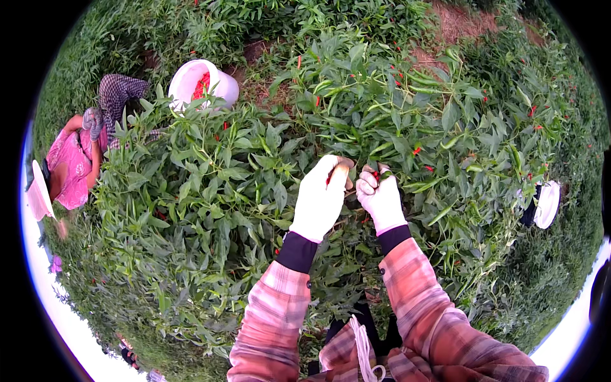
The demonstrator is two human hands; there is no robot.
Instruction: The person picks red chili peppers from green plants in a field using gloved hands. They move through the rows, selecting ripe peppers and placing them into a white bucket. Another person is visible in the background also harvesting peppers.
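Note:
Both my hands wear white gloves with darkened fingertips and reach in among chili pepper plants. My left hand is closed at a stem, and a bit of a red chili shows between its thumb and fingers. Close to its right, my right hand has its fingers curled around several red chilies. Leaves hide what lies beyond the fingertips. Green chilies hang just above the hands. A red chili hangs a little to the upper right of my right hand.
A white bucket with red chilies inside leans among the plants at upper left. Left of it, a person in a pink top and pale hat crouches at the plants. A round white object shows at far right. Bare soil lies at the top.

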